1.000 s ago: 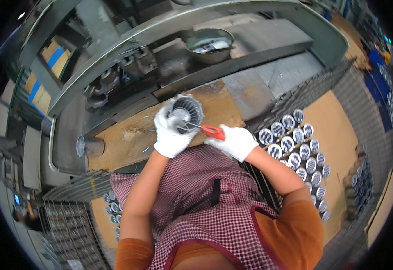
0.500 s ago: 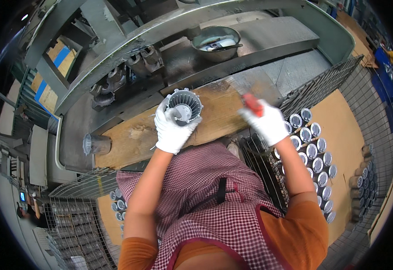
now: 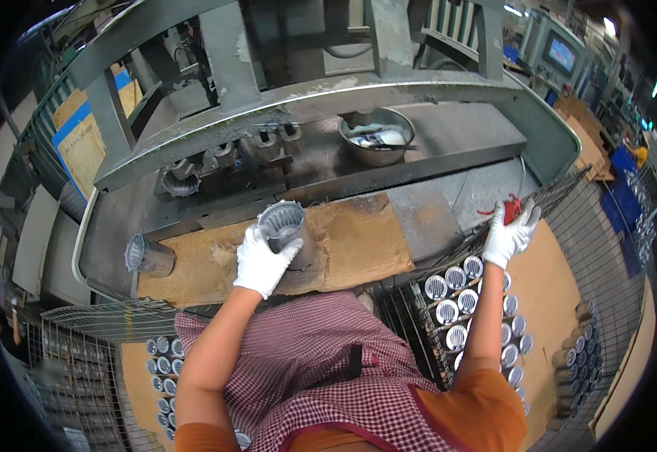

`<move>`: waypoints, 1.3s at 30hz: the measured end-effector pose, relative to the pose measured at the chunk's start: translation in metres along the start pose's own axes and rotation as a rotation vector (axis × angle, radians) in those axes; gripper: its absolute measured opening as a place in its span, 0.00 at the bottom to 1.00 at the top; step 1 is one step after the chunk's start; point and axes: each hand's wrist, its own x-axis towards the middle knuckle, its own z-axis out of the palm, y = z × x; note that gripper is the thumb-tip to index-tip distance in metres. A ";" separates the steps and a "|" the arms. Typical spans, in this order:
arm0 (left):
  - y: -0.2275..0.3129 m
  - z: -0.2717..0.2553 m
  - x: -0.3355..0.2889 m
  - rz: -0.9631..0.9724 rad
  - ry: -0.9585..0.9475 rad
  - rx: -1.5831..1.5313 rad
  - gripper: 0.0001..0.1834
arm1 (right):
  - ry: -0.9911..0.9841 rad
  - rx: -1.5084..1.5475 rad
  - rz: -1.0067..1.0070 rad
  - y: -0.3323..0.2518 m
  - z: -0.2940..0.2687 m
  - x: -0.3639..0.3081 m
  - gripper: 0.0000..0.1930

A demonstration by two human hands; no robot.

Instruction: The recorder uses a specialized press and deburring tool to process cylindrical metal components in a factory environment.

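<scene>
My left hand (image 3: pixel 261 261), in a white glove, grips a grey metal cylinder (image 3: pixel 283 220) by its side. The cylinder stands tilted on the cardboard, its open, finned top facing up. Out to the right, my white-gloved right hand (image 3: pixel 510 235) is raised beside the wire mesh, its fingers around a small red thing (image 3: pixel 512 210). A thin red strip sticks out to the left of it; its kind is hard to tell. At the left end of the cardboard (image 3: pixel 366 248) a second finned cylinder (image 3: pixel 150 256) lies on its side.
A metal bowl (image 3: pixel 377 154) with white contents sits on the machine ledge. Further left, a row of metal fixtures (image 3: pixel 223 156) lines the machine. Wire mesh cages hold several finned cylinders (image 3: pixel 456 337) at right and more cylinders (image 3: pixel 164 365) at left. A screen (image 3: pixel 562 54) stands far right.
My right hand has moved right with the red thing, from above the cardboard to the mesh edge. The left hand still grips the cylinder, now lower. The view has tilted up.
</scene>
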 end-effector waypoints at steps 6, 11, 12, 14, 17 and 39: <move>0.008 -0.017 0.005 0.064 -0.155 0.114 0.34 | -0.353 0.456 -0.516 -0.138 -0.019 0.010 0.32; 0.013 -0.028 0.008 0.080 -0.231 0.146 0.38 | -0.652 0.251 -0.415 -0.197 0.017 0.008 0.30; 0.015 -0.030 0.009 0.102 -0.261 0.137 0.38 | -0.708 0.293 -0.456 -0.193 0.031 0.008 0.26; 0.011 -0.032 0.009 0.074 -0.280 0.146 0.37 | -0.778 0.354 -0.521 -0.204 0.035 -0.002 0.22; 0.007 -0.032 0.005 0.062 -0.297 0.191 0.37 | -0.559 0.415 -0.546 -0.196 0.025 -0.028 0.15; -0.004 -0.022 0.005 0.130 -0.207 0.146 0.33 | -0.653 0.825 -0.708 -0.369 0.000 -0.076 0.14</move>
